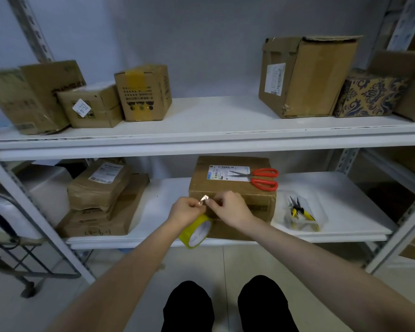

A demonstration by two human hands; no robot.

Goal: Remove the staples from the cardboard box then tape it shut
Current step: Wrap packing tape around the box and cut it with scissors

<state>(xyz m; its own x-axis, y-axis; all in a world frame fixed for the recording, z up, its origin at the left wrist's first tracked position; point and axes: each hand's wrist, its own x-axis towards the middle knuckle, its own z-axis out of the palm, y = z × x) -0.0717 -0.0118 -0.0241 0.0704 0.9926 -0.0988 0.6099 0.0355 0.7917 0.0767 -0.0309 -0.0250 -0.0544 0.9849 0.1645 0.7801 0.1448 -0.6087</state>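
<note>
A brown cardboard box (233, 188) with a white shipping label stands on the lower shelf, with red-handled scissors (261, 179) lying on its top. A yellow tape roll (196, 232) hangs below my left hand (185, 210) in front of the box. My left hand and my right hand (228, 208) meet at the box's front top edge. Both pinch the loose tape end (204, 198) between their fingertips.
A clear plastic tray (300, 212) with yellow-handled pliers (300, 210) sits right of the box. Stacked parcels (101, 200) fill the lower shelf's left side. Several boxes stand on the upper shelf (201, 137). A wheeled metal cart (22, 255) stands at the far left.
</note>
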